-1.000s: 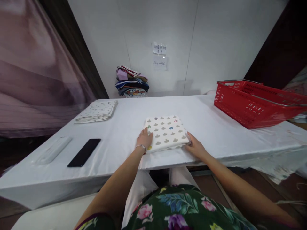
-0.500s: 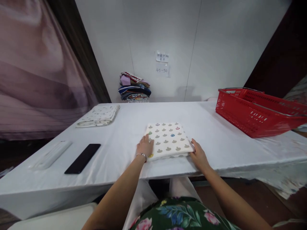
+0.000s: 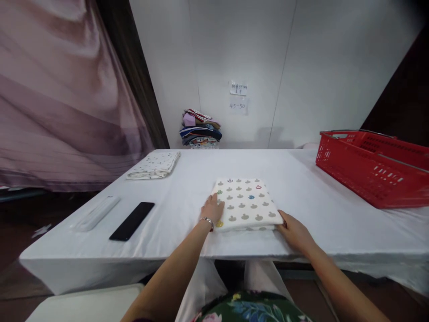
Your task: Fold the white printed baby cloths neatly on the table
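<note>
A folded white cloth (image 3: 243, 203) with grey mushroom-like prints and a few coloured ones lies flat near the table's front edge. On its left side rests my left hand (image 3: 212, 209), fingers stretched out over the top layer, a bracelet at the wrist. My right hand (image 3: 295, 230) is at the front right corner of the cloth, thumb and fingers closed on that corner; the fingertips beneath are hidden. Farther left lies a second folded white cloth (image 3: 156, 165) with small dark prints, untouched by either hand.
A black phone (image 3: 132, 221) and a long white object (image 3: 99, 213) lie on the left of the white-covered table (image 3: 181, 201). A red basket (image 3: 372, 172) stands on the right. Several folded fabrics (image 3: 201, 129) are piled at the back against the wall (image 3: 248, 44).
The view has turned slightly left, so everything appears farther right. My right hand's fingers have curled in at the cloth's front right corner; my left hand stays on the cloth.
</note>
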Tool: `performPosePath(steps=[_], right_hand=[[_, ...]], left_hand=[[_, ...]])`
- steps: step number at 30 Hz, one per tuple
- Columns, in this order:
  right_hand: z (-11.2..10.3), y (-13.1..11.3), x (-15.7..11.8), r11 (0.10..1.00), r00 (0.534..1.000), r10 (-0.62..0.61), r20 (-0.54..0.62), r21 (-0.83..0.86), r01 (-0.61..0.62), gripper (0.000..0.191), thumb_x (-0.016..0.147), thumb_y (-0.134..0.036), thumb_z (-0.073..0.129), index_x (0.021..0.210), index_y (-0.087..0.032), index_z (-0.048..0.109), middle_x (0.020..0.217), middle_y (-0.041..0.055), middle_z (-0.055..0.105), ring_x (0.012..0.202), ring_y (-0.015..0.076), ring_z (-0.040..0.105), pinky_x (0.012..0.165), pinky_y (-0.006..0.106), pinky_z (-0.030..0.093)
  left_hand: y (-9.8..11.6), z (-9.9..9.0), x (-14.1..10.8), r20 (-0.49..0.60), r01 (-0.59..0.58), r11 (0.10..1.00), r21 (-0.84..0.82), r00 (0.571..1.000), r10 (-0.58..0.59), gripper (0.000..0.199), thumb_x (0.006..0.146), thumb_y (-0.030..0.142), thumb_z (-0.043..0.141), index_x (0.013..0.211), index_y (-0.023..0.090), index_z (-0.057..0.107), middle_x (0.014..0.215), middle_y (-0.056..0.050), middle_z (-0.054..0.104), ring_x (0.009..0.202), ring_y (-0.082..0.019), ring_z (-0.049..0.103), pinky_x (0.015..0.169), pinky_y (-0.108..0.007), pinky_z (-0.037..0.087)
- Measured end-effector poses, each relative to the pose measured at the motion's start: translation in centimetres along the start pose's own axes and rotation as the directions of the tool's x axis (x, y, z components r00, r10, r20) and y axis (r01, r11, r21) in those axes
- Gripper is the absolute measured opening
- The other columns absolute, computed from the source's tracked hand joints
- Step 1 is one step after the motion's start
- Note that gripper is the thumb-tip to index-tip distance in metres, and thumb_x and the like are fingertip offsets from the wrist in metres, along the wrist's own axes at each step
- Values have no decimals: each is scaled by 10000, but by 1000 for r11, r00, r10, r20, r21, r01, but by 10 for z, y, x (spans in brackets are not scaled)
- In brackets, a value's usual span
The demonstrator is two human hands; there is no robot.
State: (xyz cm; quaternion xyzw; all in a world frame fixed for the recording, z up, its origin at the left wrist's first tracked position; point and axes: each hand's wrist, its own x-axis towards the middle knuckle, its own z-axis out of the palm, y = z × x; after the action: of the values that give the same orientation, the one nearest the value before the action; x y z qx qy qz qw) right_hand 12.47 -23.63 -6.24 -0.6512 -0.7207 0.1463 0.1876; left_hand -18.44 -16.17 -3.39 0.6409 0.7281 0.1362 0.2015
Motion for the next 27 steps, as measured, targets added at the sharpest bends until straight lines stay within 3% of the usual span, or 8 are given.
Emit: performPosePath(steps=[3,5,8,10,14,19,23,27], right_hand=[[-16,-3,5,995,999,-36,-34,96,39,599,797,-399,476,1350,-182,398,1355,111,464,1233,263,437,975,389,388],[-27,-18,18,982,995,-71,-77,167,83,625,819,-430,454,1399,-231,338,1463,66,320,1327,243,312,1018,380,357],[-34,-52,57,968,989,-99,-108,219,121,613,859,-495,393,1424,-279,289,1503,24,228,1362,222,235,1016,370,365],[-28,-71,90,977,983,-141,-122,141,158,651,857,-514,392,1424,-210,297,1505,69,215,1380,228,174,1067,391,290],[2,-69,140,988,994,-107,-22,-115,104,646,864,-482,399,1397,-122,331,1495,140,216,1384,282,127,1092,486,164],[35,-31,151,987,998,-41,42,-152,47,615,888,-510,317,1399,-167,321,1501,109,214,1371,299,165,1041,508,247],[37,-24,151,989,998,-62,13,-134,64,617,879,-525,335,1388,-178,339,1491,104,244,1367,287,179,1043,466,260],[30,-32,156,988,999,-21,35,-152,26,639,863,-564,345,1383,-192,354,1494,105,234,1368,302,174,1055,525,202]], left_hand=[[12,-12,4,-36,-14,1000,17,999,14,614,857,485,346,1389,181,318,1502,-129,209,1356,-258,253,1047,-441,283],[28,-16,10,-103,-110,991,77,988,118,597,868,487,326,1378,176,345,1507,-120,199,1370,-249,214,1073,-438,241],[53,-12,25,-98,-298,931,208,941,323,578,879,481,309,1376,191,361,1511,-83,203,1385,-233,167,1113,-445,141],[62,-5,39,-60,-349,895,277,924,378,601,873,504,304,1379,185,363,1516,-72,186,1395,-235,125,1125,-452,80],[52,8,63,-10,-211,938,274,975,222,700,853,572,271,1413,152,301,1518,-97,156,1403,-258,67,1122,-470,49],[38,17,68,-25,-156,971,179,986,163,724,842,592,271,1434,176,253,1523,-84,134,1405,-266,35,1120,-485,47],[39,19,70,-16,-155,978,137,987,158,741,834,600,291,1436,170,245,1523,-84,129,1405,-275,16,1114,-512,47],[39,22,70,-8,-139,980,139,990,141,733,835,594,296,1442,188,228,1528,-61,113,1405,-266,-1,1117,-503,37]])
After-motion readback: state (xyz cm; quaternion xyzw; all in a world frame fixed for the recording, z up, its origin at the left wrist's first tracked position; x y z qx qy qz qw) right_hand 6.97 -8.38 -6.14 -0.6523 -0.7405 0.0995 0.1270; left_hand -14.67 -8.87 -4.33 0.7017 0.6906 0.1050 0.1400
